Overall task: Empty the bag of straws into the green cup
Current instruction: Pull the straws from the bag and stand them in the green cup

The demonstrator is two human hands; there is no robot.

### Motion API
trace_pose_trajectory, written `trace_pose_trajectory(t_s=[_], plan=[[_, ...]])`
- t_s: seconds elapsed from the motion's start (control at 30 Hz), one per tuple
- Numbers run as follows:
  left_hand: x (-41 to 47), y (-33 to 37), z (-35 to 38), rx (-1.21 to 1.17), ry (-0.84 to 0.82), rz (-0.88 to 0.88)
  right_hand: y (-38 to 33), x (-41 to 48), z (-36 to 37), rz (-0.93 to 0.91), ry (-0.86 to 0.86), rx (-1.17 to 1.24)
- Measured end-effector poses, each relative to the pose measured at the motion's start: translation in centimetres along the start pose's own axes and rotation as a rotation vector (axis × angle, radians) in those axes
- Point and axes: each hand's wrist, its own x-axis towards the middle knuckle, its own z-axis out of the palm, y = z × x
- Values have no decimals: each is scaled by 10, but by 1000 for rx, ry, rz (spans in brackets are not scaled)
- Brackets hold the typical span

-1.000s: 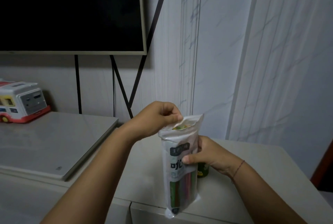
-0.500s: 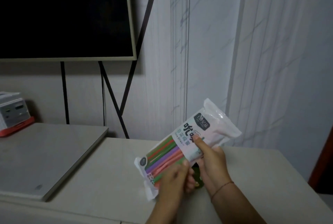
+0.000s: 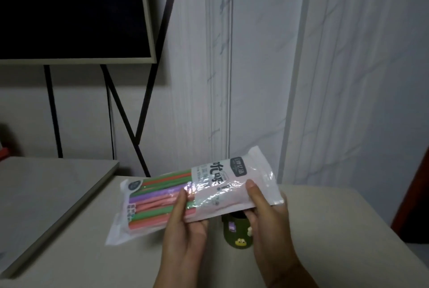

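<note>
The bag point(image 3: 209, 183) is held in the air over the worktop point(image 3: 116, 260), lying almost level with its right end a little higher. The green cup point(image 3: 238, 234) stands on the worktop just beneath that end, between the two hands and partly hidden by the bag. The left hand point(image 3: 183, 229) has its grip clamped on the bag's middle, thumb on the front and fingers behind. The right hand point(image 3: 267, 215) has its grip clamped on the flat end that holds no straws, thumb on top. Whether that end is open cannot be told from here. The straws point(image 3: 160, 195) lie bunched toward the left end. The bag looks like thin, glossy film, so it is probably soft, crinkly and a little slippery. It should weigh very little. The straws are likely light and fairly stiff, and loose enough to slide out all at once. A sensible hold would be the left end, lifted so the straws run down. The other hand would then keep the mouth gathered right over the cup's rim. The cup looks small and may tip under long straws.
</note>
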Motion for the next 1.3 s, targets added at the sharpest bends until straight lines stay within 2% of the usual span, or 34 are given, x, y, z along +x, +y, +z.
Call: trace_pose_trajectory(t_s=[0.07, 0.17, 0.37, 0.5, 0.6, 0.7, 0.9, 1.07, 1.23, 1.3], plan=[[3, 7, -4, -7, 5, 31, -13, 7, -13, -86, 10, -162], [2, 6, -5, -6, -2, -20, -20, 13, -24, -124, -102, -366], [-4, 4, 1, 141, -43, 12, -28, 19, -34, -331, -52, -591], [-8, 10, -1, 279, -128, 55, -32, 20, -34, -282, -76, -459], [-15, 15, 2, 398, -269, 26, -29, 20, -30, -63, -99, -211], [-18, 9, 4, 357, -349, -1, -17, 17, -26, 96, -127, -3], [-8, -9, 2, 270, -320, 55, 9, 3, -12, 240, -130, -25], [0, -7, -8, 393, -288, 136, 0, 12, -25, 309, -77, 17], [0, 6, -11, 644, -360, 208, -9, 11, -20, 454, -51, 149], [-2, 8, -12, 761, -413, 217, -15, 7, -13, 490, -109, 220]])
